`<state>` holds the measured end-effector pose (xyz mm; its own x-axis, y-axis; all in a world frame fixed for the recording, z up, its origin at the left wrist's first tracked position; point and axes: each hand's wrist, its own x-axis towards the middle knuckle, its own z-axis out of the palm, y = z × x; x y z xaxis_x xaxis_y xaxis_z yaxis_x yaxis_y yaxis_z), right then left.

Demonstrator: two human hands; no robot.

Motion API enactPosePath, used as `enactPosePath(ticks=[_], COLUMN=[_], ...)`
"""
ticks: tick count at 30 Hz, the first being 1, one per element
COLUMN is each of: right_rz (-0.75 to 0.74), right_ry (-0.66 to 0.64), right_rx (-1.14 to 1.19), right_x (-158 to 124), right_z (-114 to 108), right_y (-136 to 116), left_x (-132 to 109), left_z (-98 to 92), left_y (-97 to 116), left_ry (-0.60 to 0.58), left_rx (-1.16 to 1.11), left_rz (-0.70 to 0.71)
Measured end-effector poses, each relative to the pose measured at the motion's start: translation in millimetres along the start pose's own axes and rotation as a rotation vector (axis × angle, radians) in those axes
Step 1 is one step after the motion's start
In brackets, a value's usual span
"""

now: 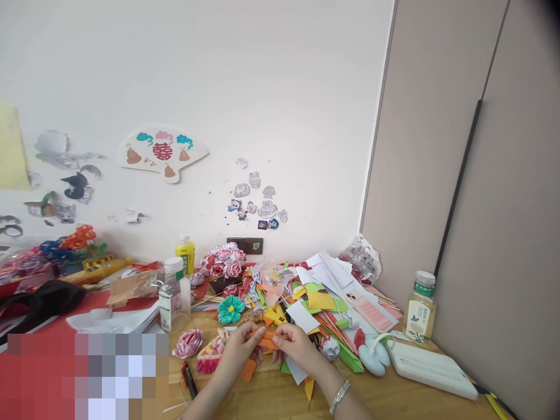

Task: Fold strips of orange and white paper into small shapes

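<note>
Both my hands meet low in the middle of the view over a wooden table [394,402]. My left hand [238,350] and my right hand [300,349] pinch a small folded piece of orange paper [268,342] between their fingertips. A silver bracelet [339,396] circles my right wrist. Right behind the hands lies a heap of coloured paper scraps [321,303], and a teal paper flower [230,309] sits just beyond my left hand.
A clear plastic bottle [172,294] and a yellow bottle [185,252] stand left of centre. Paper roses [223,262], a pink phone [370,310], a white box [431,367] and a green-capped bottle [420,306] lie around. A black pen [189,379] lies near my left forearm. The wall carries stickers.
</note>
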<state>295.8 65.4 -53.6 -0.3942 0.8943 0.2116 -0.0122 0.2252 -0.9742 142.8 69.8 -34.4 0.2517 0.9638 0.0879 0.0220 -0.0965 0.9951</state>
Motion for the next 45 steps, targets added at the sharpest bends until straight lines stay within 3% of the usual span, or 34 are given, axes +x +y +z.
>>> enactPosePath(ticks=[8, 14, 21, 27, 33, 39, 45], right_rz=[0.015, 0.021, -0.023, -0.005, -0.026, -0.005, -0.014], right_ry=[0.011, 0.029, 0.017, -0.037, -0.077, -0.084, -0.086], right_rx=[-0.016, -0.041, -0.129, -0.127, -0.051, 0.047, 0.097], right_x=[0, 3, 1, 3, 4, 4, 2], right_z=[0, -1, 0, -2, -6, -6, -5], right_y=[-1, 10, 10, 14, 16, 18, 14], left_x=[0, -4, -2, -2, 2, 3, 2], left_z=[-0.1, -0.1, 0.6, 3.8, 2.0, 2.8, 2.9], left_y=[-2, 3, -6, -7, -8, -10, -7], left_ry=[-0.025, 0.004, 0.002, -0.001, -0.079, 0.026, 0.01], left_rx=[0.022, 0.191, 0.198, 0.157, 0.026, 0.078, 0.047], left_rz=[0.026, 0.086, 0.104, 0.014, -0.05, -0.095, -0.1])
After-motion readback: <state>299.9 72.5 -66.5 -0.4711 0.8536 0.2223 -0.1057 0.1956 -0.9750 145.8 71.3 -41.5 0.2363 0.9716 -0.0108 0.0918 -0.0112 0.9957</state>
